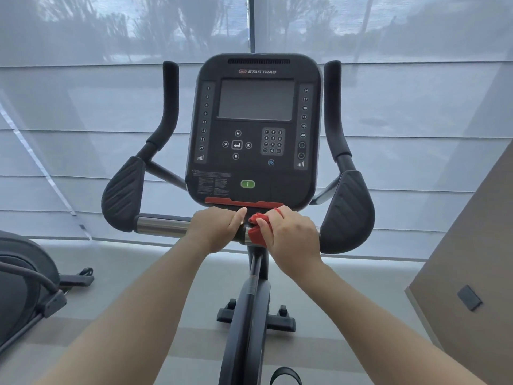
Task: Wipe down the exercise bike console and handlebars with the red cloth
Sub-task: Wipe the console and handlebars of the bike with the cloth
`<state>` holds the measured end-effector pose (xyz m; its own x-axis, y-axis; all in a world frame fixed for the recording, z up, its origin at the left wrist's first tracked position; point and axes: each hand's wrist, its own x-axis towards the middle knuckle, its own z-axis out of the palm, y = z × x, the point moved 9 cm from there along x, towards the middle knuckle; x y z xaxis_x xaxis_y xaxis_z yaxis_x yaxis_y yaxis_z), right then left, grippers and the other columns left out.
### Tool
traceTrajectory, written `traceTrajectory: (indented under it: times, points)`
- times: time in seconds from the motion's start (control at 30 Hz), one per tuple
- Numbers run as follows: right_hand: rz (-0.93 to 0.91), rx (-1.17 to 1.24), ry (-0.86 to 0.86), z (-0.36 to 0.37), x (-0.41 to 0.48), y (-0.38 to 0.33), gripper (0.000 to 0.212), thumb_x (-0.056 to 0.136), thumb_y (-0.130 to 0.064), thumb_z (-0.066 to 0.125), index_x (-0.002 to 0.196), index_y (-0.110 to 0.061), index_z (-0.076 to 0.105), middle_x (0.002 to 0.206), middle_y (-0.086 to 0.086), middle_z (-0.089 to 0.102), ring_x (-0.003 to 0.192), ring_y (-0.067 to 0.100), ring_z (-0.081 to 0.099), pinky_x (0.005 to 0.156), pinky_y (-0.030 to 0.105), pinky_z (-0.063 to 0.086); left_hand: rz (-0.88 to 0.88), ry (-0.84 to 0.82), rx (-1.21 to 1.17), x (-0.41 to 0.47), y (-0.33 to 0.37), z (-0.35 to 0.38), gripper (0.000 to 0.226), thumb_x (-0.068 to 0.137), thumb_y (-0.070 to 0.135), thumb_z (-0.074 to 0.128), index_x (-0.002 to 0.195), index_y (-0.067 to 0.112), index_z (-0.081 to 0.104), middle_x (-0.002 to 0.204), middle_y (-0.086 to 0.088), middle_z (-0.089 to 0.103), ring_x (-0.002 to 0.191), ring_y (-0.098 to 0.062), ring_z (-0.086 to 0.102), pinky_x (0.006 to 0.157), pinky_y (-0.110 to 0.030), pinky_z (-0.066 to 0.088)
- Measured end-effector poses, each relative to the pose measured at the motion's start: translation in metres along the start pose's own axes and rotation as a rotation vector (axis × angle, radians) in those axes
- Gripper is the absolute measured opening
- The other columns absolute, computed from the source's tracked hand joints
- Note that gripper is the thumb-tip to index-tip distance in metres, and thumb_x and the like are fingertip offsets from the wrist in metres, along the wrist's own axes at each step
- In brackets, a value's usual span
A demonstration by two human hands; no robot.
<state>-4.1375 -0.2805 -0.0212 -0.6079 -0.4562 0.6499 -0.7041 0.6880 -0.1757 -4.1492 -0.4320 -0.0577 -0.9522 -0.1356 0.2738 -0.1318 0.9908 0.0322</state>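
**Head view: red cloth (256, 233) wrapped on the crossbar (161, 225), both hands at its centre**

Translucent window shades (83, 134) fill the background, and a neighbouring machine (22, 273) sits at the left edge. The Star Trac exercise bike (249, 315) stands dead ahead. Its console (254, 129) is upright and faces the camera with the screen dark. The handlebars (166, 107) frame the console with two upright grips and two ribbed elbow pads (123, 193) below them. The chrome crossbar joins the pads, its long axis running left to right just under the console's red lower edge.

The left hand (215, 227) is curled over the middle of the crossbar, gripping bare metal. The right hand (291, 237), just beside it and nearly touching, clasps the red cloth, which is bunched and folded round the bar under its fingers.

So the cloth sits at the bar's centre, with unwiped lengths stretching away on both sides. The natural stroke looks like a slide along the bar's axis. Rightward, the way is free up to the right pad, and the right hand is the nearer one. Leftward, the left hand blocks the run and would likely have to lift first. The console lies directly above the cloth, up and away from both hands.
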Motion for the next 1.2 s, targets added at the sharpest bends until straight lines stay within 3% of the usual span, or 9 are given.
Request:
traceTrajectory:
  times: [0.1,0.4,0.53,0.7,0.87,1.03,1.2]
  points:
    - [-0.015,-0.016,0.033,0.002,0.005,-0.009,0.043,0.095,-0.041,0.032,0.08,-0.016,0.064,0.074,0.002,0.063,0.06,0.02,0.057,0.056,0.028,0.044,-0.035,0.054,0.012,-0.003,-0.026,-0.007,0.053,0.098,0.042,0.015,0.062,0.022,0.049,0.058,0.008,0.048,0.062,-0.014,0.049,0.049,-0.024,0.025]
    - [-0.026,-0.004,-0.039,0.008,0.001,-0.018,0.04,0.096,-0.042,0.034,0.094,-0.016,0.065,0.086,0.003,0.067,0.072,0.021,0.061,0.065,0.035,0.052,0.009,0.076,-0.031,-0.006,-0.028,-0.01,0.055,0.098,0.045,0.012,0.055,0.023,0.039,0.056,0.01,0.044,0.06,-0.016,0.048,0.053,-0.027,0.03]
    - [0.115,-0.085,0.04,-0.011,-0.013,0.014,0.032,0.094,-0.035,0.043,0.092,-0.013,0.066,0.082,0.005,0.067,0.071,0.024,0.061,0.065,0.039,0.052,0.048,0.023,-0.083,-0.007,-0.026,-0.008,0.059,0.097,0.046,0.009,0.055,0.022,0.042,0.056,0.011,0.042,0.064,-0.016,0.047,0.058,-0.028,0.032]
    - [0.278,-0.139,0.096,0.003,-0.011,-0.011,0.032,0.095,-0.033,0.042,0.088,-0.011,0.065,0.081,0.006,0.064,0.073,0.025,0.058,0.069,0.041,0.05,0.197,-0.084,-0.13,-0.004,-0.018,-0.004,0.061,0.098,0.047,0.011,0.067,0.019,0.056,0.065,0.004,0.055,0.067,-0.017,0.052,0.062,-0.029,0.038]
    - [0.18,-0.099,-0.025,0.008,-0.011,-0.022,0.035,0.095,-0.038,0.037,0.099,-0.015,0.063,0.091,0.004,0.065,0.081,0.023,0.059,0.075,0.038,0.049,0.237,0.021,-0.066,-0.003,-0.06,-0.016,0.061,0.095,0.049,0.015,0.058,0.02,0.054,0.057,0.008,0.053,0.054,-0.009,0.048,0.046,-0.024,0.026]
    - [0.345,-0.17,-0.152,0.019,0.014,0.0,0.038,0.096,-0.041,0.031,0.082,-0.019,0.059,0.076,-0.001,0.062,0.073,0.022,0.058,0.068,0.034,0.047,0.211,0.04,-0.101,0.0,-0.064,-0.01,0.063,0.094,0.051,0.015,0.056,0.02,0.055,0.055,0.009,0.052,0.053,-0.009,0.047,0.045,-0.024,0.026]
    - [0.105,-0.115,-0.139,0.029,0.012,-0.038,0.034,0.096,-0.04,0.037,0.093,-0.018,0.062,0.086,-0.001,0.065,0.075,0.019,0.058,0.071,0.036,0.049,0.189,-0.029,-0.12,0.006,-0.068,-0.002,0.056,0.095,0.047,0.019,0.057,0.02,0.05,0.061,0.006,0.055,0.061,-0.016,0.052,0.05,-0.028,0.031]
